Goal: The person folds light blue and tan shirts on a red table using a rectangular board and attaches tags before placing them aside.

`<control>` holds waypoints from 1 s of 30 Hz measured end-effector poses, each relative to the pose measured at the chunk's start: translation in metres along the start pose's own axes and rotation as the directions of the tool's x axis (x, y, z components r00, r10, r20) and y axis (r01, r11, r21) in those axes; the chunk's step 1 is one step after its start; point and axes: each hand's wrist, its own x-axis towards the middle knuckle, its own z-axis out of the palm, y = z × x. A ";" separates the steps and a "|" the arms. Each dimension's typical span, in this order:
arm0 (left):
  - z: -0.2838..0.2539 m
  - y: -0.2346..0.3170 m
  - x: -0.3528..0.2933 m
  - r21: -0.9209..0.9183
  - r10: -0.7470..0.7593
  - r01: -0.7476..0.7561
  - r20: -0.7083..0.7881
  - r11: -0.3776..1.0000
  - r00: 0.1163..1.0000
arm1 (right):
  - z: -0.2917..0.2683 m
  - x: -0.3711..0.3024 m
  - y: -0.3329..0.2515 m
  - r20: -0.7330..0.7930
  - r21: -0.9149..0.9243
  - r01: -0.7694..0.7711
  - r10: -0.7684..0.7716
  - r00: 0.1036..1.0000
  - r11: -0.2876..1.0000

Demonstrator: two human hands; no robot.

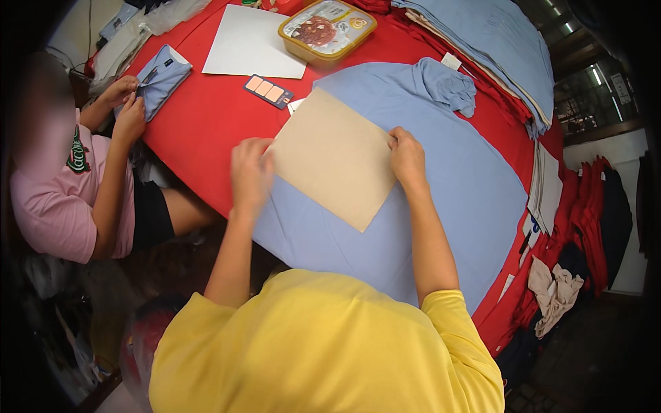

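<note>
A square tan cardboard sheet point(336, 160) lies turned cornerwise over a light blue garment point(454, 199) that is spread across the table. My right hand point(407, 157) pinches the sheet's right corner between thumb and fingers. At the opposite corner is my left hand point(250, 173), smeared by motion; whether its fingers grip the edge is unclear. Toward the far right, part of the blue cloth is bunched up point(444, 86). Just beyond the sheet's far left edge lies a dark card with pale orange labels point(268, 91).
Red cloth point(186, 131) covers the table. A white sheet point(241, 41) and a lidded plastic tub point(327, 31) sit at the far side. Folded blue garments point(489, 48) are stacked far right. On the left, another person's hands point(127, 103) hold a folded blue shirt point(164, 79).
</note>
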 end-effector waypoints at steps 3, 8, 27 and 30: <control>0.037 0.035 0.000 -0.079 0.266 -0.259 0.086 0.963 0.960 | -0.001 0.000 -0.003 -0.001 -0.008 -0.012 0.012 1.000 1.000; 0.081 0.055 0.011 0.081 0.281 -0.294 0.144 0.952 0.949 | 0.000 0.000 -0.002 0.009 -0.024 -0.027 0.027 1.000 0.999; 0.096 0.057 0.005 0.293 0.221 -0.291 0.248 0.911 0.943 | -0.094 -0.152 0.106 -0.358 -0.275 -0.442 0.336 0.871 0.854; 0.101 0.056 0.003 0.319 0.207 -0.290 0.270 0.902 0.941 | -0.091 -0.211 0.118 -0.352 -0.435 -0.557 0.435 0.829 0.708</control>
